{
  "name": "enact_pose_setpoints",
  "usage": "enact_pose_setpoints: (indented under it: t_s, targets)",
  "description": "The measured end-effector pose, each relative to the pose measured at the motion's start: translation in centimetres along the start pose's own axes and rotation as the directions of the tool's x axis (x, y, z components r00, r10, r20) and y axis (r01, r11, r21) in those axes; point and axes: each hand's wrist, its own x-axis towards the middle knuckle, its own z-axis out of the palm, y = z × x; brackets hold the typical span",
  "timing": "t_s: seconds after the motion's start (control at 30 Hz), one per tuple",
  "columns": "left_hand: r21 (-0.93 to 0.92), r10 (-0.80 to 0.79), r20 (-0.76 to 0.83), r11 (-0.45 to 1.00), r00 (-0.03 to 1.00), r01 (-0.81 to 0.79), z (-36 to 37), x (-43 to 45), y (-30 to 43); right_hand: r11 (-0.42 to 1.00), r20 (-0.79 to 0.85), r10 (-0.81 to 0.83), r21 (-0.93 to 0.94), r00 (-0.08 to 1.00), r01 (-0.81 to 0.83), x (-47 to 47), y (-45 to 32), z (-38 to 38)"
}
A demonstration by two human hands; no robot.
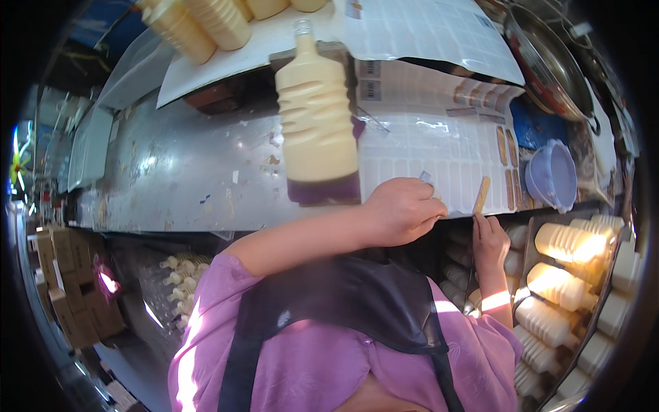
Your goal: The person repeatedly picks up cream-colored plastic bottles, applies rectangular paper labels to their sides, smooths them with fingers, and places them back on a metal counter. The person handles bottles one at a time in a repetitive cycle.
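My right hand (490,239) is at the table's front edge, thumb and fingers pinching the lower end of a narrow gold label strip (482,195). To its left, my left hand (404,212) is curled over the front of a label sheet (412,141). Its fingertips meet near the sheet's edge; whether anything is between them cannot be made out. A small shiny label piece (425,176) shows just beyond its knuckles. Left of the sheet, a cream ribbed plastic bottle (319,126) lies on its side on a purple cloth (324,191), its neck pointing away from me.
More cream bottles (221,23) stand at the back. A lavender bucket (551,175) and a large metal pan (551,62) are at the right. Bottles (545,322) lie stacked below right; others (188,275) sit below left, near cardboard boxes (77,288). A metal tabletop (180,165) extends left.
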Motion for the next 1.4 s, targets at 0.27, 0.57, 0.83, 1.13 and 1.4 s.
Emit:
enact_pose_setpoints:
  t_s: [0.27, 0.57, 0.83, 1.13, 1.4]
  targets:
    - [0.161, -0.181, -0.092, 0.968, 0.979, 0.194, -0.1, 1.1, 0.6, 0.028, 0.660, 0.395, 0.686, 0.639, -0.727, 6.0, -5.0, -2.8]
    - [0.377, -0.124, -0.279, 0.898, 0.952, 0.227, -4.6, 2.0, 0.4, -0.051, 0.546, 0.065, 0.838, 0.835, -0.544, 13.2, -12.1, -5.3]
    - [-0.263, -0.587, -0.408, 0.809, 0.700, 0.525, -11.3, 1.9, 0.6, 0.018, 0.456, -0.050, 0.890, 0.889, -0.455, 20.3, -15.1, -3.7]
    - [-0.702, -0.762, -0.429, 0.619, 0.485, 0.352, -15.4, 1.8, -1.4, -0.065, 0.519, -0.267, 0.831, 0.812, -0.552, 24.3, -18.4, -0.9]
    - [-0.123, -0.473, -0.704, 0.816, 0.530, 0.565, -15.7, -0.2, -6.7, 0.093, 0.445, -0.091, 0.895, 0.891, -0.437, 27.6, -19.1, 1.5]
